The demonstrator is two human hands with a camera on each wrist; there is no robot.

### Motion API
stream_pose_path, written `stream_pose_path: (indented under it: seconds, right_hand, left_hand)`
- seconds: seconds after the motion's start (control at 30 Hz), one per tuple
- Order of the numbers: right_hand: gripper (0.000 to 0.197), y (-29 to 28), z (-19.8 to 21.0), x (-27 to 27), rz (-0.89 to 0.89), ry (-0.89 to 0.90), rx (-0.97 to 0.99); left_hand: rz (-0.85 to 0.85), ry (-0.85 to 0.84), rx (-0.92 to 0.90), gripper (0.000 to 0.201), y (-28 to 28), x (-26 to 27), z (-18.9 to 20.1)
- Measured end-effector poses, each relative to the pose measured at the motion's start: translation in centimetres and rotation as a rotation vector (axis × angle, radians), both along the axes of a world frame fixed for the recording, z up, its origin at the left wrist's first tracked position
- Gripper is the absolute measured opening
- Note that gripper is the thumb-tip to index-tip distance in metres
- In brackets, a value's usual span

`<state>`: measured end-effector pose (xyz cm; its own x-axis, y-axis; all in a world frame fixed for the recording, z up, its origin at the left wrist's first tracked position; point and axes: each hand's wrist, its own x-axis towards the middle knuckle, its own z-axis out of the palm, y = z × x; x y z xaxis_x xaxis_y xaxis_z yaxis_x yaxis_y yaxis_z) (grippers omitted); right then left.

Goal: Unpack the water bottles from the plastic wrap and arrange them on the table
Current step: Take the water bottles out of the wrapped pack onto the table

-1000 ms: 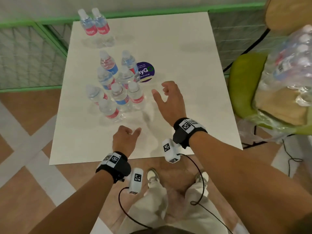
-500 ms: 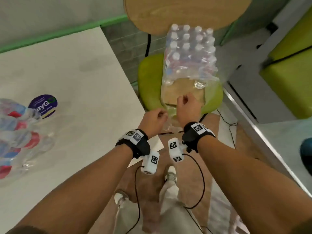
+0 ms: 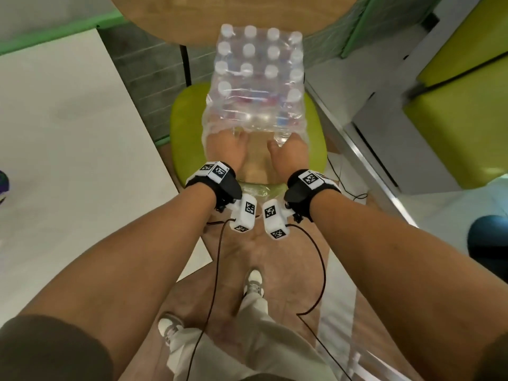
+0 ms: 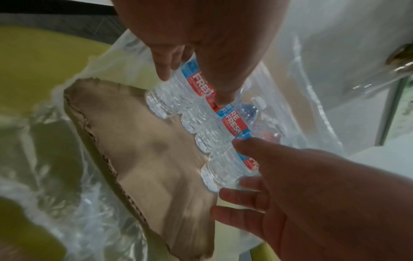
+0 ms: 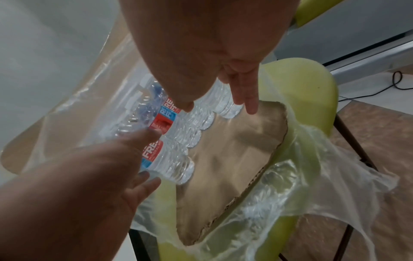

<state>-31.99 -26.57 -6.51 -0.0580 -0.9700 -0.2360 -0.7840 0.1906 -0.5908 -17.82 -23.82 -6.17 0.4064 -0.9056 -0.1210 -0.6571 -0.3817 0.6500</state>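
A shrink-wrapped pack of water bottles (image 3: 258,75) stands on a green chair (image 3: 187,119), its near end torn open over a bare cardboard tray (image 3: 255,166). Both hands are inside the opening. My left hand (image 3: 233,136) holds the left end bottle (image 4: 181,84) of the front row between thumb and fingers. My right hand (image 3: 283,140) has its thumb and fingers round the right end bottle (image 4: 228,167). The bottles are clear, with red and blue labels. Loose plastic wrap (image 5: 312,159) drapes over the chair's edge.
The white table (image 3: 68,160) lies to the left, with a purple sticker (image 3: 3,182) at its edge. A round wooden chair back (image 3: 233,12) rises behind the pack. Green benches (image 3: 467,111) stand to the right. Cables hang from my wrists.
The view swung from the table with unpacked bottles to the chair. Both hands left the table, reached the wrap's edge, then went inside and took hold of front-row bottles.
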Motion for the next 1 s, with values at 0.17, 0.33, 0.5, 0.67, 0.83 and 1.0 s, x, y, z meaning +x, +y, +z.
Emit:
stream_pose_path:
  seconds: [0.17, 0.33, 0.5, 0.67, 0.83, 1.0]
  right_hand:
    - [0.054, -2.1, -0.6, 0.1, 0.020, 0.038, -0.006]
    - [0.054, -3.2, -1.9, 0.8, -0.044, 0.069, -0.029]
    - [0.045, -4.1, -2.0, 0.7, 0.031, 0.236, -0.031]
    - [0.027, -2.8, -0.6, 1.0, 0.229, 0.320, -0.087]
    - [0.025, 1.7, -1.2, 3.6, 0.264, 0.185, -0.134]
    - [0.044, 9.4, -1.1, 9.4, -0.045, -0.312, -0.184]
  left_hand:
    - [0.011, -0.045, 0.031, 0.054, -1.9, 0.8, -1.7]
    - [0.171, 0.021, -0.062, 0.044, -3.5, 1.4, -2.1]
    - [0.015, -0.088, 0.034, 0.034, -2.2, 0.8, -2.7]
    - [-0.218, -0.048, 0.017, 0.042, 1.6, 0.9, -1.8]
    - [-0.152, 0.319, -0.196, 0.055, 8.0, 2.2, -0.3]
    - [0.038, 0.288, -0.238, 0.060, 16.0, 7.3, -0.1]
